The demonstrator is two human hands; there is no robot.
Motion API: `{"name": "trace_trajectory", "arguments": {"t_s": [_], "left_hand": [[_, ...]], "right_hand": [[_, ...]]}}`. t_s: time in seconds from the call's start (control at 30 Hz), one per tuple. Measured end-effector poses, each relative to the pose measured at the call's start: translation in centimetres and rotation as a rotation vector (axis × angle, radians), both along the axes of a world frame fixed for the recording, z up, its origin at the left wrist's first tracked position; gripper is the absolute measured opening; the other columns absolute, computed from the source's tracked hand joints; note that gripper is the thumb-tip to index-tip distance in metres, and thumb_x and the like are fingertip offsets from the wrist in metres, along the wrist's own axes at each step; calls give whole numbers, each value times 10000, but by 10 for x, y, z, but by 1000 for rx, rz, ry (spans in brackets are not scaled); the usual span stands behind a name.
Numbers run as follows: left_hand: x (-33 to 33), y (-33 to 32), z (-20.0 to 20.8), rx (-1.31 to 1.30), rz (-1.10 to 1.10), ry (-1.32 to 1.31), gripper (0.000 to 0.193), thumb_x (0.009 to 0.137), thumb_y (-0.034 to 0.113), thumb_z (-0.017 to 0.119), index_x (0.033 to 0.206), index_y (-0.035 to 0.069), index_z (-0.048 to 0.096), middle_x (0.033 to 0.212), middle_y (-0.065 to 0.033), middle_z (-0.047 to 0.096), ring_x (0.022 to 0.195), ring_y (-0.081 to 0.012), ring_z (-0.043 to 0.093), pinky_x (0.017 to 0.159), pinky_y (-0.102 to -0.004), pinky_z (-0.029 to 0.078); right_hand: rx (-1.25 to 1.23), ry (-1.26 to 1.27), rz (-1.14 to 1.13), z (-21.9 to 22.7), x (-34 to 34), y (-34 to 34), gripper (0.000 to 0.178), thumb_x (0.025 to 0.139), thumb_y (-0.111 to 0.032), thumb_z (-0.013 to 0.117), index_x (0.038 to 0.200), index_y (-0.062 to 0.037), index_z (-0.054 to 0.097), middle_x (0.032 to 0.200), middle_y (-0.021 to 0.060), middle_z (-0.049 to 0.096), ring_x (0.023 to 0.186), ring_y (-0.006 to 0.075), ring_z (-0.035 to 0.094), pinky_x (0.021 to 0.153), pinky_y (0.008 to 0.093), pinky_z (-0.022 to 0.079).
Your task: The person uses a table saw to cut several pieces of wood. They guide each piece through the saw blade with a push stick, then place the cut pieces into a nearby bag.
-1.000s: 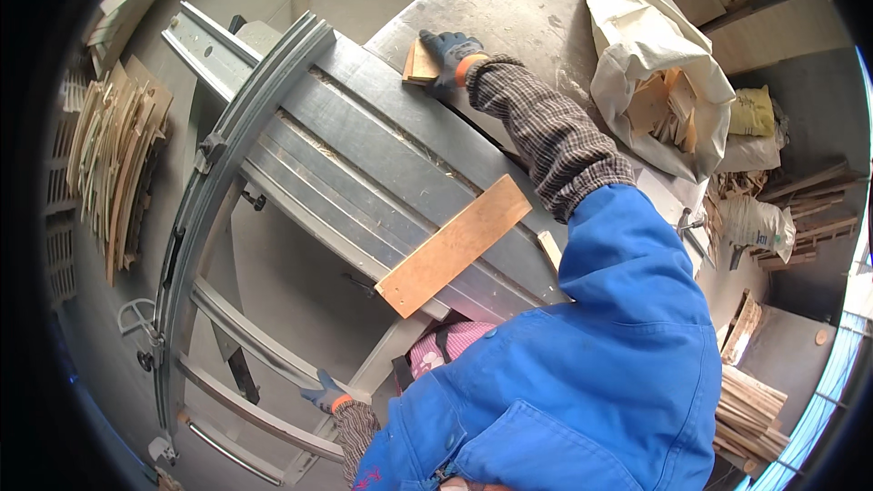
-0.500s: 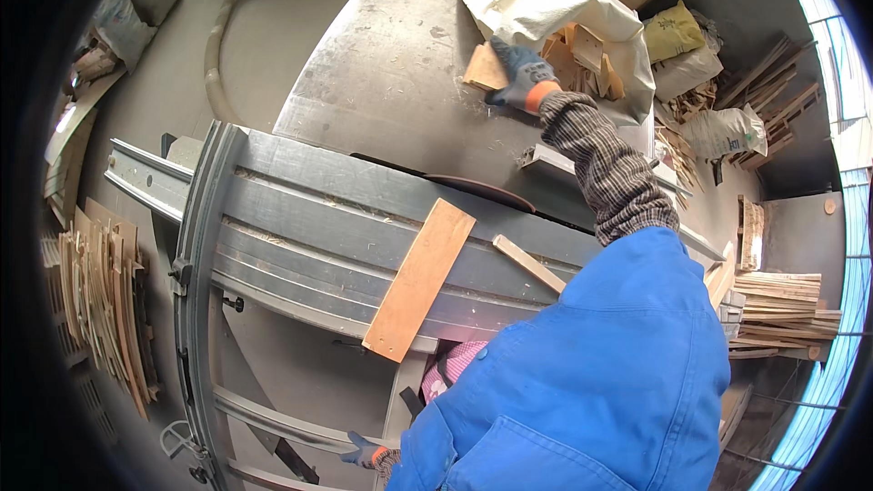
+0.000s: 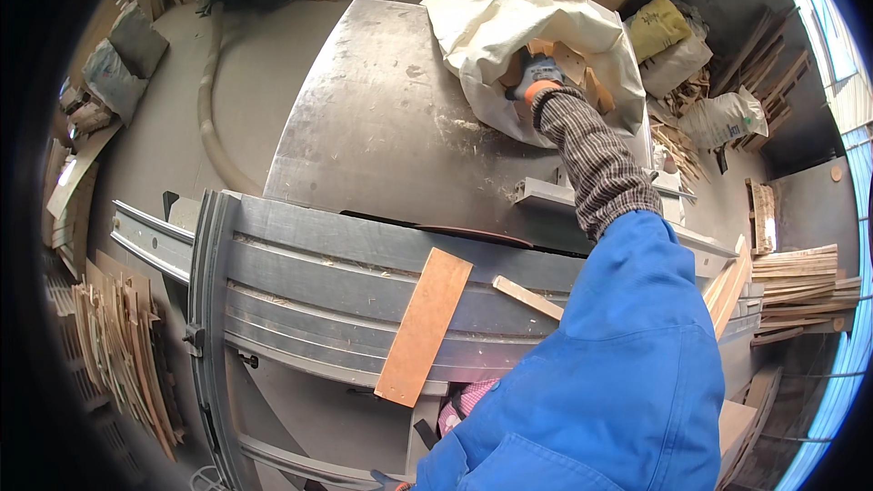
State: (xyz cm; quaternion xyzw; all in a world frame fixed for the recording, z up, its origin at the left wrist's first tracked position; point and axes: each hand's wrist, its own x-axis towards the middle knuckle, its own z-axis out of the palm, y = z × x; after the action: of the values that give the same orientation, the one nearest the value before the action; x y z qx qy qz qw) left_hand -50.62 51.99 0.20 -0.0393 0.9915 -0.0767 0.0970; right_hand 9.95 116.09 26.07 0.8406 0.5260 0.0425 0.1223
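Note:
My right hand (image 3: 536,75), in a grey-blue glove with an orange cuff, reaches into the mouth of a cream sack (image 3: 475,32). It grips a short wood block (image 3: 515,65), partly in the sack's shadow. Other wood offcuts (image 3: 569,62) lie inside, beside my fingers. The sack rests on the far side of a metal saw table (image 3: 364,100). Of my left hand (image 3: 389,479) only a sliver of glove shows at the lower edge; its fingers are mostly out of sight. A flat wooden board (image 3: 425,327) lies across the grooved sliding table (image 3: 300,277).
A round saw blade (image 3: 475,235) shows in the slot between the tables. A thin wood strip (image 3: 527,297) lies right of the board. A metal fence (image 3: 546,192) stands under my right forearm. Stacked wood (image 3: 796,286) is at the right, thin strips (image 3: 123,345) at the left.
My right hand has carried the wood block from over the metal table into the sack's mouth. The view has shifted, and my left hand has mostly slipped past the lower edge.

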Motion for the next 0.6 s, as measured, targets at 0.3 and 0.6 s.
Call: {"name": "trace_trajectory", "arguments": {"t_s": [0.3, 0.6], "left_hand": [[1, 9, -3, -13, 14, -16, 1125, 800, 832, 537, 1560, 57, 244, 1354, -310, 553, 1146, -455, 627, 931, -477, 562], [-2, 13, -3, -15, 12, -31, 1126, 800, 833, 536, 1563, 60, 238, 1362, -310, 547, 1151, -455, 624, 935, -479, 560]], "right_hand": [[117, -1, 7, -17, 12, 33, 1107, 682, -667, 765, 1593, -326, 237, 1681, 53, 99, 1517, 303, 185, 1161, 644, 260], [501, 27, -177, -36, 102, -26, 957, 738, -526, 815, 1537, -207, 397, 1566, 152, 394, 1453, 321, 356, 1202, 428, 286]]}}
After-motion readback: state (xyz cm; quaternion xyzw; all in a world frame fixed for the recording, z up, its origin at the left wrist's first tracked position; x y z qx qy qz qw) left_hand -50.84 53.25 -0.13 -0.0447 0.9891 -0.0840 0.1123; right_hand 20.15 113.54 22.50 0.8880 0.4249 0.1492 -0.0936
